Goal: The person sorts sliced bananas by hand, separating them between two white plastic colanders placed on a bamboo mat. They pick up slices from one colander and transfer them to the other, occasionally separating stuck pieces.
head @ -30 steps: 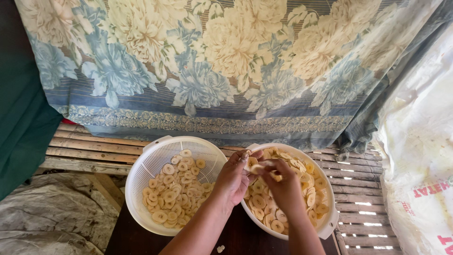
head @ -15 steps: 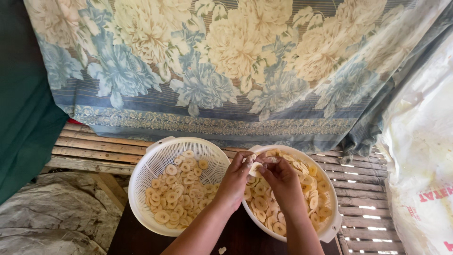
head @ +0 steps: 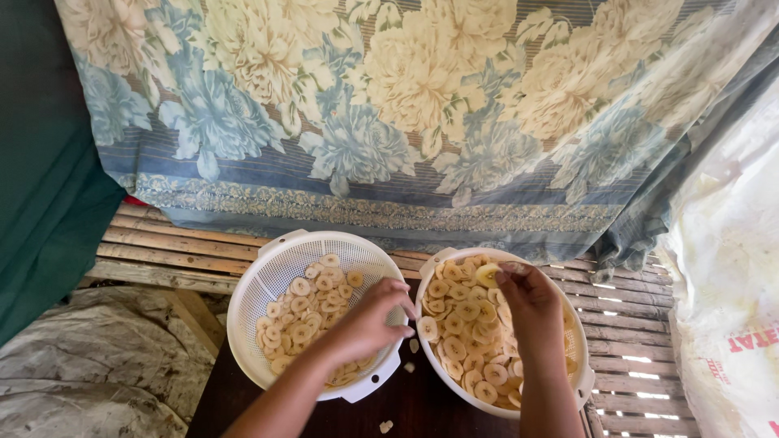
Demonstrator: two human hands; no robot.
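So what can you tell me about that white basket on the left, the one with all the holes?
The white colander is round, looks like plastic, and has perforated walls and small flat handles. It sits upright on a dark table top, close beside a white bowl. Pale round banana slices cover its bottom. The left hand rests over its right rim.

My left hand [head: 369,320] sits over the right rim of the white colander [head: 268,284] at lower centre, my right hand [head: 531,304] over the white bowl [head: 434,268] beside it; the two rims nearly touch, leaving only a thin gap. Dark tabletop [head: 422,405] lies open below them. The floral cloth [head: 406,122] blocks the upper frame, a white sack [head: 730,284] the right edge
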